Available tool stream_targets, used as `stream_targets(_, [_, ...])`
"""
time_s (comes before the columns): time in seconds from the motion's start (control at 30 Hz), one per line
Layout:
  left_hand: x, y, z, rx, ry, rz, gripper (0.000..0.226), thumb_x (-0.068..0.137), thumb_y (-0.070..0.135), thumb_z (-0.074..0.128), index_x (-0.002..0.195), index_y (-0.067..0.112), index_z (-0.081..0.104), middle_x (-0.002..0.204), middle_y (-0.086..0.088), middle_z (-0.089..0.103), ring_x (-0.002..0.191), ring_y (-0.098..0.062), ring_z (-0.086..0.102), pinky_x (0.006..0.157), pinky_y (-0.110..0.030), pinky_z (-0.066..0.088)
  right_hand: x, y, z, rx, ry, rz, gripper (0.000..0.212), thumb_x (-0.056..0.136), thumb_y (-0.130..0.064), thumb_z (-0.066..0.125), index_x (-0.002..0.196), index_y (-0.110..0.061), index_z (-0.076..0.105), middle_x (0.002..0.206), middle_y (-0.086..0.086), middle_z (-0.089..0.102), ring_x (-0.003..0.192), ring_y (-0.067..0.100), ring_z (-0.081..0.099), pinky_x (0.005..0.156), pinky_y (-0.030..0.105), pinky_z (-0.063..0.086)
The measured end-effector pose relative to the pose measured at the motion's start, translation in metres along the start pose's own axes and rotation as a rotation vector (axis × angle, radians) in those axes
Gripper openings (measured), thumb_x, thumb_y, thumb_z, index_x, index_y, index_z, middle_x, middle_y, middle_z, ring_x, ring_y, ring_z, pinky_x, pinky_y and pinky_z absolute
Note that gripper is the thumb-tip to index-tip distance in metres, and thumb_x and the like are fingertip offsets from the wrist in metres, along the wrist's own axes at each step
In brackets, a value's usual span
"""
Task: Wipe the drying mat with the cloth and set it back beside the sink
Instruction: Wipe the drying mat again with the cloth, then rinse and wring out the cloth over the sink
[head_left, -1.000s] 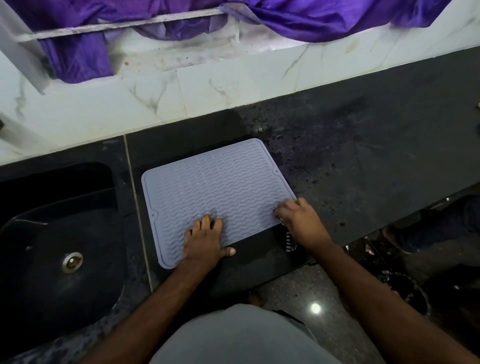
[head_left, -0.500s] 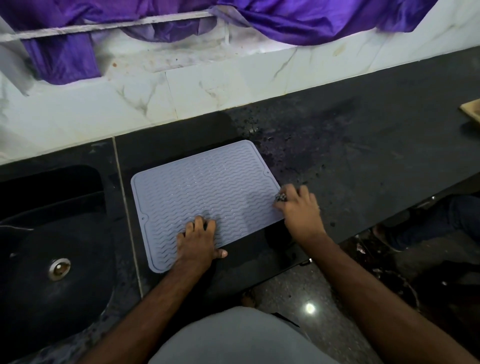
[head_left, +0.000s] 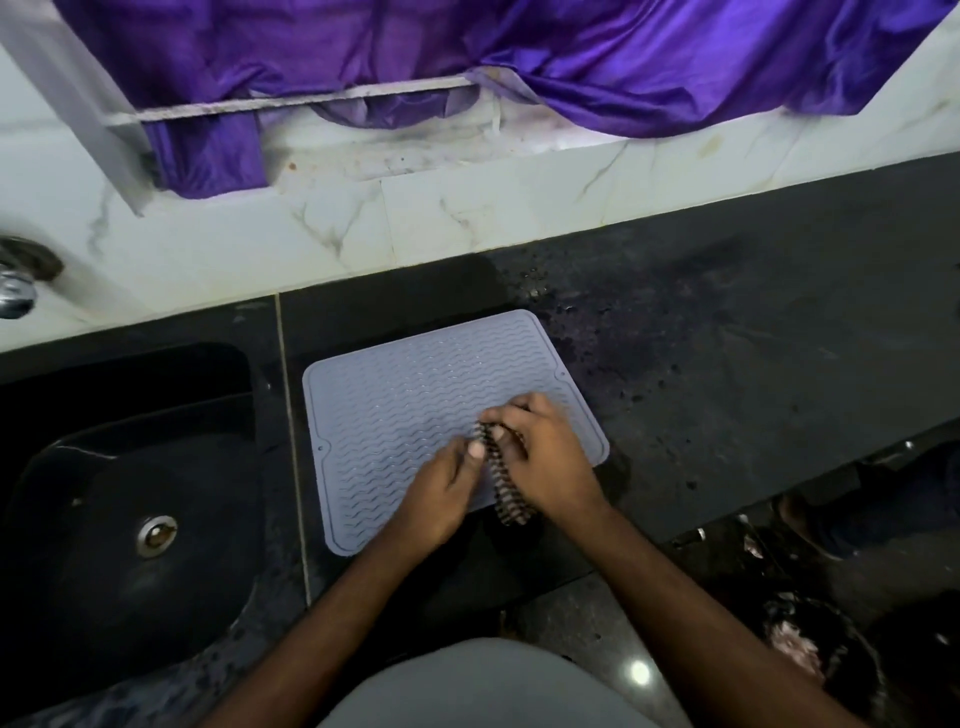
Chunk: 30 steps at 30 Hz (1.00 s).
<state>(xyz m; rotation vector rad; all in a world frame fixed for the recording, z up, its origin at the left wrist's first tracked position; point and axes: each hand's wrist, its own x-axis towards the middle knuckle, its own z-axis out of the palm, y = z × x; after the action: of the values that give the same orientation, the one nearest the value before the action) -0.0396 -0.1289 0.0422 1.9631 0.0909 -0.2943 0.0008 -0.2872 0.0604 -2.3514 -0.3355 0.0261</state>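
A pale grey drying mat (head_left: 415, 395) with a wavy ribbed surface lies flat on the black counter, just right of the black sink (head_left: 124, 499). A dark striped cloth (head_left: 506, 491), bunched into a strip, hangs from the mat's near right part over its front edge. My right hand (head_left: 545, 457) is closed on the cloth's upper end over the mat. My left hand (head_left: 441, 499) meets it from the left, thumb and fingers pinching the same end of the cloth.
The sink has a metal drain (head_left: 155, 535), and a tap (head_left: 18, 291) sticks out of the marble wall at far left. Purple fabric (head_left: 571, 57) hangs over the ledge behind. Water spots cover the counter (head_left: 727, 364) right of the mat.
My right hand has come from the mat's right edge onto the mat with the cloth. My left hand has lifted from pressing flat on the mat's front and taken hold of the cloth.
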Motion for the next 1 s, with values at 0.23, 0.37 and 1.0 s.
stream_targets(0.23, [-0.016,0.014,-0.034,-0.701,0.002,-0.156,0.071,0.090,0.077,0.037,0.143,0.031,0.054,0.134,0.003,0.066,0.125,-0.012,0.062,0.104,-0.041,0.051,0.011,-0.066,0.021,0.195,-0.052,-0.086,0.043,0.099,-0.042,0.050,0.140,-0.029,0.056,0.117,-0.007,0.054,0.115,0.011,0.056,0.101,0.037,0.049])
stream_targets(0.37, [-0.022,0.006,-0.049,-0.752,0.156,-0.156,0.064,0.088,0.067,0.057,0.136,0.024,0.056,0.126,-0.003,0.071,0.116,-0.019,0.068,0.096,-0.041,0.055,0.020,-0.076,0.026,0.190,-0.098,-0.115,0.047,0.101,-0.028,0.058,0.147,-0.020,0.050,0.128,-0.001,0.054,0.120,0.010,0.054,0.106,0.033,0.046])
stream_targets(1.0, [-0.013,0.003,-0.084,-0.212,0.788,-0.014,0.011,0.095,0.029,0.069,0.087,0.020,0.072,0.093,-0.005,0.071,0.089,-0.021,0.070,0.079,-0.039,0.059,0.055,-0.051,0.041,0.375,-0.272,-0.108,0.047,0.089,-0.053,0.067,0.126,-0.027,0.054,0.104,-0.013,0.066,0.096,0.002,0.066,0.081,0.026,0.057])
